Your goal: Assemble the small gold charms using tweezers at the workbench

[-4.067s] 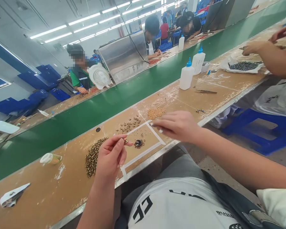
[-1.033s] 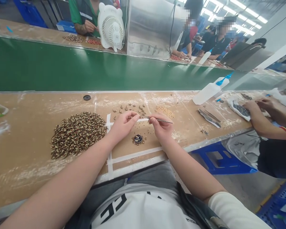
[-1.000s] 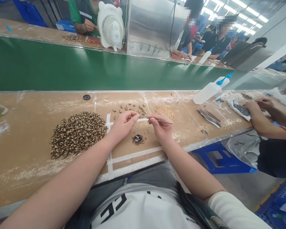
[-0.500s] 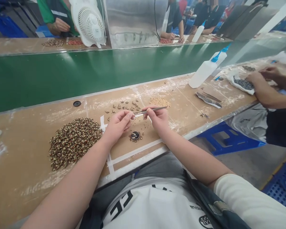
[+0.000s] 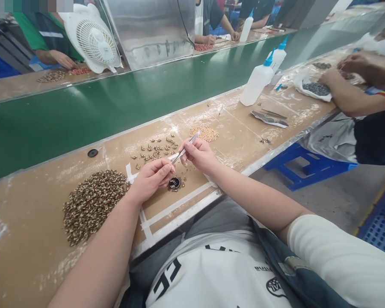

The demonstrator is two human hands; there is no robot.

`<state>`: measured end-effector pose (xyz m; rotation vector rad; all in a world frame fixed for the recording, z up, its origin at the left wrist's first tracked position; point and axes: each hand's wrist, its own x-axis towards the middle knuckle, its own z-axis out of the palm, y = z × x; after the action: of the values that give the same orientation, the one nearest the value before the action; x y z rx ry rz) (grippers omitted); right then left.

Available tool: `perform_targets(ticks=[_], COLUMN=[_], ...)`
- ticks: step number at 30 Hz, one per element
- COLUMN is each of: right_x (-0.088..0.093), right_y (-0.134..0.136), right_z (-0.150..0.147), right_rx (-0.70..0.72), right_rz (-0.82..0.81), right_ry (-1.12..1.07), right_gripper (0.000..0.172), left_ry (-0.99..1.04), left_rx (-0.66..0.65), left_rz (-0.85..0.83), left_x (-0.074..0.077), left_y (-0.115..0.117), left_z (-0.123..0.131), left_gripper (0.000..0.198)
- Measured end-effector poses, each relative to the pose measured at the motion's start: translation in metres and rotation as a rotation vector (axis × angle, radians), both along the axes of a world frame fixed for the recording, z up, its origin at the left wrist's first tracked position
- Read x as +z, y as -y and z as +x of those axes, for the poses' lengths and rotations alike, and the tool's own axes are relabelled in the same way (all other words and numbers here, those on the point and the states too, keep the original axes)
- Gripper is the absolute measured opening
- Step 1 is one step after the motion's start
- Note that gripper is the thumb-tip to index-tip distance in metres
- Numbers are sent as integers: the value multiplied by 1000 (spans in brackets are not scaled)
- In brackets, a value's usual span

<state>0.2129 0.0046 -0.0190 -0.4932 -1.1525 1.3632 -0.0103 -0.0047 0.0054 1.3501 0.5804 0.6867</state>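
Between its thumb and fingers, my right hand (image 5: 197,153) grips a pair of metal tweezers (image 5: 183,149), tips slanting down toward my left hand (image 5: 154,176). The left fingers are pinched together at those tips; whatever small piece they hold is too hidden to name. Just below the hands sits a small round black dish (image 5: 174,183) with dark, wet-looking contents. Several small metallic pieces (image 5: 155,150) lie scattered behind my hands, beside a pile of tiny tan beads (image 5: 205,133). Left of my forearm is a big heap of similar dark-and-cream pieces (image 5: 94,205).
White squeeze bottles (image 5: 256,83) with blue nozzles stand at the back right, near another pair of tweezers (image 5: 274,114) on a grey pouch. A black lid (image 5: 92,152) lies back left. Beyond runs a green belt (image 5: 141,96). A co-worker's hands (image 5: 335,77) work at right.
The tweezers have swung from nearly level to a steep slant, tips down at the left fingers. The camera view has shifted and tilted slightly. Both hands keep their grips.
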Motion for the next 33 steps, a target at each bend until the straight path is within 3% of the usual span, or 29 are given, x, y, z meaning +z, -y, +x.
perform_targets(ticks=[21, 29, 33], right_x=[-2, 0, 1], right_y=[-1, 1, 4], right_z=[2, 4, 6], right_rx=[73, 51, -33], right_rz=[50, 51, 102], right_ry=[11, 56, 81], right_gripper=[43, 44, 40], left_ry=[-66, -80, -93], left_rx=[-28, -26, 8], left_rz=[8, -5, -16], left_x=[1, 5, 5], left_y=[0, 0, 1], left_z=[-3, -2, -2], left_gripper=[35, 38, 37])
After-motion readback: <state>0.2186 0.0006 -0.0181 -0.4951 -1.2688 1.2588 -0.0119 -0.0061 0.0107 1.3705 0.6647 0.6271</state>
